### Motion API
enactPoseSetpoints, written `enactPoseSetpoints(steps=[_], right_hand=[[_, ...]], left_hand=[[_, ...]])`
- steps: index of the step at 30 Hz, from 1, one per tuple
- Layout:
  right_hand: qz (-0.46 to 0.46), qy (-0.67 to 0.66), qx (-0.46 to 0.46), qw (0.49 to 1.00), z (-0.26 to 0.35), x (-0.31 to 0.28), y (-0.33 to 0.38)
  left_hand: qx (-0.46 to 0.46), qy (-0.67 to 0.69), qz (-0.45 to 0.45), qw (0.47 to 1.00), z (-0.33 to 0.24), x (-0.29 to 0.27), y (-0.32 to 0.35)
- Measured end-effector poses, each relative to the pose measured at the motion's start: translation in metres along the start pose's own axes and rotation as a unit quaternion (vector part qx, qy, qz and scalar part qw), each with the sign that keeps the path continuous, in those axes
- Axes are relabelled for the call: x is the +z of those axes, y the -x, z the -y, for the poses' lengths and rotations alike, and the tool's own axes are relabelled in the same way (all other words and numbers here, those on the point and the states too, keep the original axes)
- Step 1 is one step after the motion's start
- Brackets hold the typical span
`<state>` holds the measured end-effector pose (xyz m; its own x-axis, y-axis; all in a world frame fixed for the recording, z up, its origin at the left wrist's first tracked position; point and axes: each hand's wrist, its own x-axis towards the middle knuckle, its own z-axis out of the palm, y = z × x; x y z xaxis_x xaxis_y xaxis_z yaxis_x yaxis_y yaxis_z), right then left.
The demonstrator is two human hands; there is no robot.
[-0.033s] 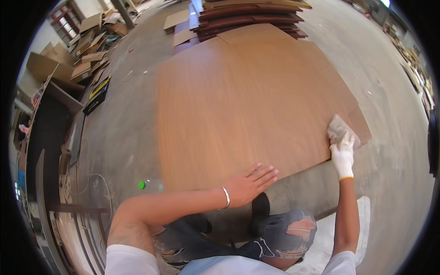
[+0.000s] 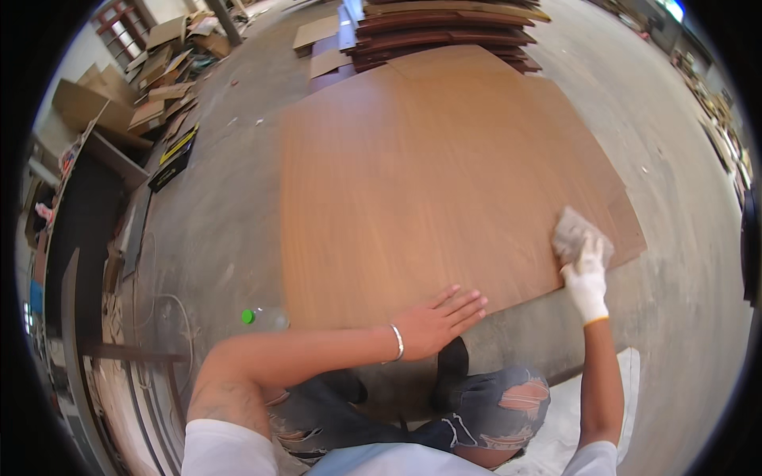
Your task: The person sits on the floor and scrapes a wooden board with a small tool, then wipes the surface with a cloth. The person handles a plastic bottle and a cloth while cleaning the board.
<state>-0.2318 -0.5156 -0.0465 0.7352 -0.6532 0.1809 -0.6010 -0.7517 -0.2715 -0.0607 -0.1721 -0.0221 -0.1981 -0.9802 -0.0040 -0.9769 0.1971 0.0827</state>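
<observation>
A broad, brown wood-grain panel (image 2: 429, 182) lies flat in front of me. My left hand (image 2: 439, 324), bare with a silver bracelet at the wrist, rests on its near edge, fingers stretched out and holding nothing. At the panel's near right corner, my right hand (image 2: 586, 279) in a white knitted glove grips a crumpled grey rag (image 2: 568, 230) and presses it on the surface. The gloved fingers partly cover the rag.
A stack of dark reddish-brown boards (image 2: 444, 32) stands beyond the panel. A bottle with a green cap (image 2: 248, 316) lies on the floor at left. Cardboard scraps (image 2: 163, 95) are heaped far left, near a black box with yellow (image 2: 175, 159). White sheeting (image 2: 591, 389) lies by my right knee.
My right hand has slid the rag a little to the left across the panel. The left hand stays in place on the near edge. The whole view has shifted slightly.
</observation>
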Motion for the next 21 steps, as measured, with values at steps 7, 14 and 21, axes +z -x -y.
enactPoseSetpoints(steps=[7, 14, 21], right_hand=[[0.062, 0.022, -0.258, 0.964, 0.123, 0.003, -0.042], [0.035, 0.157, -0.199, 0.967, 0.222, 0.084, -0.166], [0.024, 0.096, -0.385, 0.918, 0.384, 0.133, -0.169]], left_hand=[[0.010, 0.022, -0.042, 0.999, -0.003, 0.016, -0.002], [0.019, 0.044, -0.073, 0.996, 0.000, 0.033, 0.002], [0.020, 0.068, -0.110, 0.991, -0.004, 0.044, -0.015]])
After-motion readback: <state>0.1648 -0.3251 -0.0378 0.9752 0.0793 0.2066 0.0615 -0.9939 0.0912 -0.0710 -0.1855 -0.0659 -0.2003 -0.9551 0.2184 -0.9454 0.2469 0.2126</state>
